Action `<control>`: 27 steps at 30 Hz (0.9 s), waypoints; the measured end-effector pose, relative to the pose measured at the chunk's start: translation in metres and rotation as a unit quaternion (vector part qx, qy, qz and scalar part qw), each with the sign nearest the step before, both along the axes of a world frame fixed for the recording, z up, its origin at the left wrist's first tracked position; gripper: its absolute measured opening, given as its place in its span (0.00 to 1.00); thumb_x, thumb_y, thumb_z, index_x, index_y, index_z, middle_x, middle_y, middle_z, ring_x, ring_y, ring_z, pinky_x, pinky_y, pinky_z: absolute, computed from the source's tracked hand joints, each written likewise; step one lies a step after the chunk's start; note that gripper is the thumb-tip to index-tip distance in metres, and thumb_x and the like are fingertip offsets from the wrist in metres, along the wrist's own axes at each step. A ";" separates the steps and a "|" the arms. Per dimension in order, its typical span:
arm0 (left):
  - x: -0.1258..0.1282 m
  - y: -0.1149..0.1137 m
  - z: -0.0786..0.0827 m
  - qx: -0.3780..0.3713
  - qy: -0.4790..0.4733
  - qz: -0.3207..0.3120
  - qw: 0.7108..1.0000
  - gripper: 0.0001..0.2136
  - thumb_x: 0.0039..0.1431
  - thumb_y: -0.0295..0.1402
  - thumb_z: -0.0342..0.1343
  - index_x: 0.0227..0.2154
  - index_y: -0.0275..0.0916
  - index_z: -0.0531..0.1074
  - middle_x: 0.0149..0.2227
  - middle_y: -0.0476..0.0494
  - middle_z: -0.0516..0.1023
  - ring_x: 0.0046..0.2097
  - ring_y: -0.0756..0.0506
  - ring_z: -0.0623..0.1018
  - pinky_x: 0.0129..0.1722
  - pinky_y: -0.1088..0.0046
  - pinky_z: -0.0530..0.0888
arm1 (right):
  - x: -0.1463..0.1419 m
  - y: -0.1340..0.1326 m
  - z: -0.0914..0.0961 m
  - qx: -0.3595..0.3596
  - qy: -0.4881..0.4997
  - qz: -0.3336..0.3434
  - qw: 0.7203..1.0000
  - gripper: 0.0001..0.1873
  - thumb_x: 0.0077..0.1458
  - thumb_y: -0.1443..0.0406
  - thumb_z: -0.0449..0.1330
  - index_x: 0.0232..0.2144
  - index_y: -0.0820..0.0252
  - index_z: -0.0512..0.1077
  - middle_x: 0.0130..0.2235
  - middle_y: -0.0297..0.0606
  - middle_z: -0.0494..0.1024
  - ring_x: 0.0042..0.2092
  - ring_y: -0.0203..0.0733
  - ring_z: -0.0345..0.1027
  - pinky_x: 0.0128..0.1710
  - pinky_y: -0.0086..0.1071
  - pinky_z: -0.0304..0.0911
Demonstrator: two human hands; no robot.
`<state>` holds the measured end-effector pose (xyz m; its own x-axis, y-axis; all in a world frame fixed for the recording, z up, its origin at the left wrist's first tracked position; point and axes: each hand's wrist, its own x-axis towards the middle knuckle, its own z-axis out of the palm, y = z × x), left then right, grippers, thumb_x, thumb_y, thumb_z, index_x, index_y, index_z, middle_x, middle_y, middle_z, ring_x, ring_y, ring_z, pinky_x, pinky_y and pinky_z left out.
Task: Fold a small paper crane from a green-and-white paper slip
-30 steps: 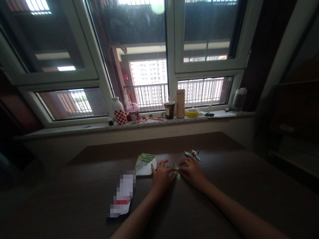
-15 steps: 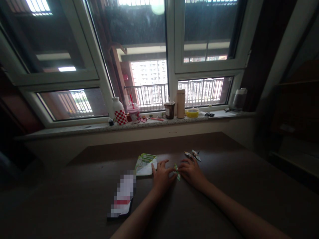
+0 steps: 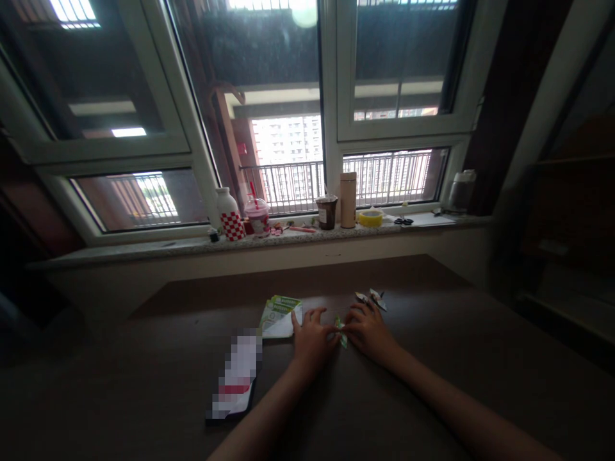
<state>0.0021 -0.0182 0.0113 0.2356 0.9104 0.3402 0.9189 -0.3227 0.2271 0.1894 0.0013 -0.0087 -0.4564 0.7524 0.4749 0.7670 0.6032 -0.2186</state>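
Both my hands rest on a dark brown table. My left hand and my right hand meet at a small folded piece of green and white paper, which their fingertips pinch from either side. The other fingers of each hand lie spread on the table. Just beyond my right hand sit two small folded paper figures. A green and white printed sheet with a folded corner lies just left of my left hand.
A phone lies on the table at the front left. The stone windowsill behind holds a checked bottle, a pink cup with a straw, a dark cup, a tall flask, a yellow tape roll and scissors.
Both hands have shifted slightly on the small paper piece, with the fingertips drawn a little closer together. Nothing else has moved.
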 end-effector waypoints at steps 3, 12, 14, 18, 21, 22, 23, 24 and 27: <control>0.001 -0.001 0.000 0.004 0.003 0.008 1.000 0.07 0.56 0.43 0.62 0.37 0.57 0.81 0.58 0.45 0.71 0.61 0.36 0.66 0.63 0.32 0.41 | 0.001 -0.002 0.003 0.007 -0.008 -0.026 1.000 0.08 0.57 0.62 0.62 0.37 0.44 0.81 0.43 0.37 0.76 0.55 0.49 0.63 0.65 0.58 0.39; 0.000 -0.001 0.002 -0.051 -0.023 0.062 0.997 0.08 0.53 0.46 0.63 0.37 0.60 0.81 0.59 0.49 0.69 0.62 0.34 0.64 0.62 0.30 0.41 | 0.004 0.001 0.002 -0.060 0.044 -0.075 0.994 0.06 0.55 0.56 0.65 0.36 0.41 0.82 0.39 0.38 0.73 0.48 0.48 0.66 0.59 0.52 0.52; -0.001 -0.001 0.001 -0.056 -0.031 0.062 0.996 0.08 0.53 0.46 0.63 0.37 0.61 0.81 0.59 0.49 0.69 0.63 0.35 0.63 0.63 0.31 0.41 | 0.005 0.003 -0.001 -0.076 0.058 -0.082 0.992 0.07 0.54 0.55 0.66 0.36 0.40 0.82 0.39 0.38 0.73 0.48 0.48 0.65 0.56 0.50 0.55; -0.002 -0.002 -0.003 -0.033 -0.047 0.062 0.996 0.07 0.53 0.46 0.64 0.35 0.60 0.81 0.58 0.50 0.70 0.62 0.36 0.64 0.63 0.32 0.42 | 0.006 0.004 -0.004 -0.094 0.076 -0.090 0.989 0.06 0.53 0.54 0.66 0.35 0.39 0.82 0.40 0.37 0.73 0.48 0.47 0.66 0.54 0.46 0.57; -0.002 -0.003 -0.004 -0.021 -0.051 0.059 0.997 0.06 0.53 0.46 0.63 0.34 0.58 0.82 0.57 0.50 0.70 0.61 0.36 0.64 0.63 0.33 0.41 | 0.007 0.003 -0.004 -0.099 0.084 -0.091 0.987 0.06 0.54 0.55 0.66 0.35 0.40 0.82 0.40 0.37 0.73 0.48 0.47 0.66 0.53 0.44 0.57; -0.002 -0.003 -0.004 -0.022 -0.052 0.059 0.997 0.07 0.53 0.46 0.63 0.34 0.58 0.82 0.57 0.49 0.70 0.61 0.36 0.64 0.64 0.33 0.41 | 0.007 0.003 -0.004 -0.098 0.084 -0.091 0.987 0.06 0.54 0.55 0.66 0.35 0.40 0.82 0.40 0.37 0.73 0.48 0.47 0.66 0.53 0.44 0.57; -0.002 -0.003 -0.003 -0.025 -0.053 0.060 0.997 0.07 0.53 0.46 0.63 0.34 0.58 0.82 0.57 0.49 0.70 0.61 0.35 0.64 0.64 0.33 0.41 | 0.007 0.003 -0.004 -0.097 0.084 -0.092 0.987 0.06 0.54 0.55 0.65 0.35 0.40 0.82 0.40 0.37 0.74 0.48 0.47 0.66 0.53 0.44 0.57; -0.002 -0.003 -0.002 -0.028 -0.053 0.061 0.996 0.07 0.53 0.46 0.63 0.35 0.57 0.82 0.57 0.49 0.70 0.61 0.35 0.64 0.64 0.34 0.41 | 0.007 0.003 -0.003 -0.096 0.083 -0.093 0.988 0.06 0.54 0.55 0.65 0.35 0.40 0.82 0.40 0.36 0.74 0.48 0.47 0.66 0.53 0.44 0.57; -0.001 -0.004 0.000 -0.037 -0.051 0.062 0.996 0.07 0.53 0.46 0.63 0.35 0.57 0.82 0.57 0.49 0.70 0.61 0.35 0.63 0.64 0.35 0.41 | 0.007 0.003 -0.004 -0.089 0.079 -0.095 0.988 0.07 0.54 0.54 0.65 0.34 0.41 0.82 0.40 0.36 0.74 0.48 0.47 0.66 0.53 0.45 0.56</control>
